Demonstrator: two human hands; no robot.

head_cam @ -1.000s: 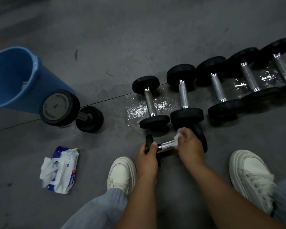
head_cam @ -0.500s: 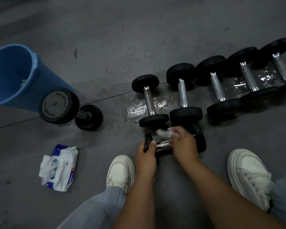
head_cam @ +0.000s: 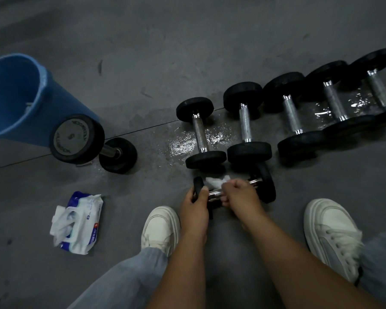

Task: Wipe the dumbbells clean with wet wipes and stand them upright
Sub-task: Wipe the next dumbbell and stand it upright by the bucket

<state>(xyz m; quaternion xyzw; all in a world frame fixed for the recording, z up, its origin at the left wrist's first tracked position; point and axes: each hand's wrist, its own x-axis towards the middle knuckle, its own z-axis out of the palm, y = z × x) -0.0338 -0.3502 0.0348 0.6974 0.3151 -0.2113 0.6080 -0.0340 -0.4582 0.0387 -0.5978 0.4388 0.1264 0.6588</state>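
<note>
A small black dumbbell (head_cam: 266, 184) with a chrome handle lies sideways on the floor in front of my feet. My left hand (head_cam: 196, 201) grips its left end plate. My right hand (head_cam: 240, 192) holds a white wet wipe (head_cam: 215, 181) bunched around the handle. Behind it, several larger dumbbells (head_cam: 245, 123) lie side by side in a row running to the right. Another dumbbell (head_cam: 76, 139) stands tilted on its end by the bucket at left. A wet wipes pack (head_cam: 78, 221) lies open on the floor at lower left.
A blue bucket (head_cam: 20, 97) stands at far left. Wet patches (head_cam: 181, 146) shine on the grey floor under the row of dumbbells. My two white shoes (head_cam: 161, 228) flank my arms.
My right hand with the wipe has slid left along the handle, from the right end plate toward the middle. The left hand keeps its hold on the left plate.
</note>
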